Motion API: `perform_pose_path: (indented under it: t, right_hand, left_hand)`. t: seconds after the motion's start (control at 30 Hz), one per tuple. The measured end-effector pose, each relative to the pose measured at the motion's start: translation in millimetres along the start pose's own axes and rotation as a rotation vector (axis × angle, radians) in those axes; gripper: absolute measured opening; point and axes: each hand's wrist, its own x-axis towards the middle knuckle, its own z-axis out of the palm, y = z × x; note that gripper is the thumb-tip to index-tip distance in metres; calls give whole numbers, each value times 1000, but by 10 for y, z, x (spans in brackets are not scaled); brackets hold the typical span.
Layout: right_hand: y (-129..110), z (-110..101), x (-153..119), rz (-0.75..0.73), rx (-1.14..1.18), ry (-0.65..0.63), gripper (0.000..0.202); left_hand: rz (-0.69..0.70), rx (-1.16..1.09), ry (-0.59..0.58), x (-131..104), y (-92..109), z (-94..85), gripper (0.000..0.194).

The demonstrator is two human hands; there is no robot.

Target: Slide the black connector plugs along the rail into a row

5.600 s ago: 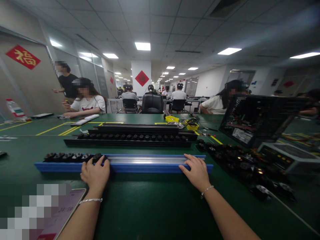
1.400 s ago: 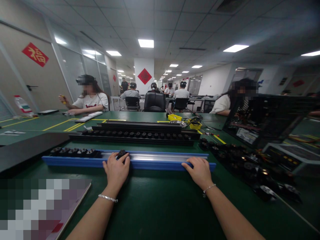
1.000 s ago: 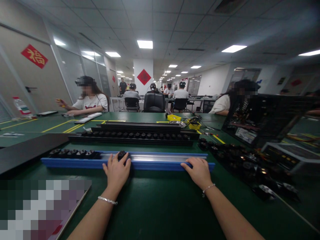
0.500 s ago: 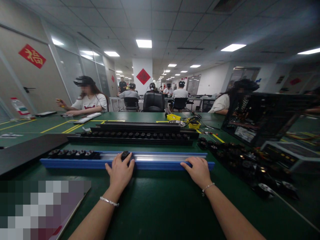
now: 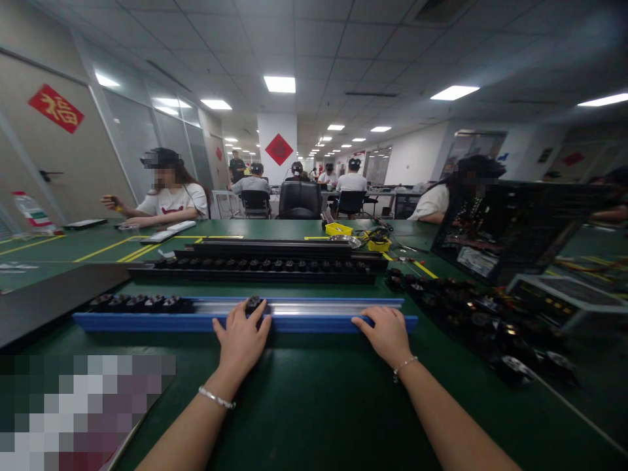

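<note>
A long blue rail (image 5: 304,324) with a silvery inner channel lies across the green table in front of me. Several black socket modules (image 5: 147,301) with metal contacts sit in a row at its left end. Near the middle, my left hand (image 5: 243,332) has its fingers around one separate black module (image 5: 253,303) in the channel, its thumb by the front wall. At the right end my right hand (image 5: 385,330) grips the blue rail, thumb on the front wall and fingertips over the channel.
Behind lies a black rail (image 5: 255,277) filled with black modules. Loose black modules (image 5: 483,320) are heaped at the right, beside a power supply box (image 5: 564,301) and an open computer case (image 5: 515,229). Yellow bins (image 5: 338,229) stand farther back. Co-workers sit across the table.
My left hand and the black module under its fingers have shifted slightly right along the blue rail. My right hand keeps its place on the rail's right end.
</note>
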Motion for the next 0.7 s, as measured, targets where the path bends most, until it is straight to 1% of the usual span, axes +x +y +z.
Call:
perform_pose_path:
  t: [0.23,0.7]
  right_hand:
    - [-23,-29,-1,7,6,-6,35]
    - [-3,-10,5,5,5,-10,36]
  left_hand:
    - [78,12,-22,-44,50,17,42]
    - [100,3,-43,-48,56,24,43]
